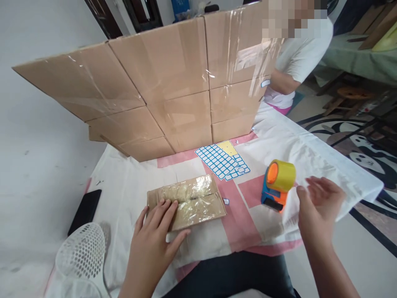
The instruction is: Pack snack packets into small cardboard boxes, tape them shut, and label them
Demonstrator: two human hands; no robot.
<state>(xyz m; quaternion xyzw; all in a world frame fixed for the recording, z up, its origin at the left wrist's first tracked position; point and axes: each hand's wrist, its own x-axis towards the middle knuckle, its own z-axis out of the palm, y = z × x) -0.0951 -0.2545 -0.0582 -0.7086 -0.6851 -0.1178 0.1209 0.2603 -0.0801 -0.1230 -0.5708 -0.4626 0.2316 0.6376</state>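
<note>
My left hand (158, 231) lies with spread fingers on the left part of a flat cardboard box (192, 200), whose top is covered with shiny clear tape. To the right, my right hand (322, 203) hovers with its fingers apart and nothing in it. Just left of that hand stands a tape dispenser (274, 194) in blue and orange, carrying a roll of yellow tape (285, 176). Beyond the box lie sheets of blue-edged labels (220, 161) with a yellow piece at one corner. One small loose label (226, 201) is by the box's right edge.
A large folded cardboard panel (180, 87) stands across the back of the cloth-covered table (130, 182). At the left are a black phone-like slab (84, 211) and a white perforated racket-shaped object (83, 252). Another person (305, 58) is behind the panel's right end.
</note>
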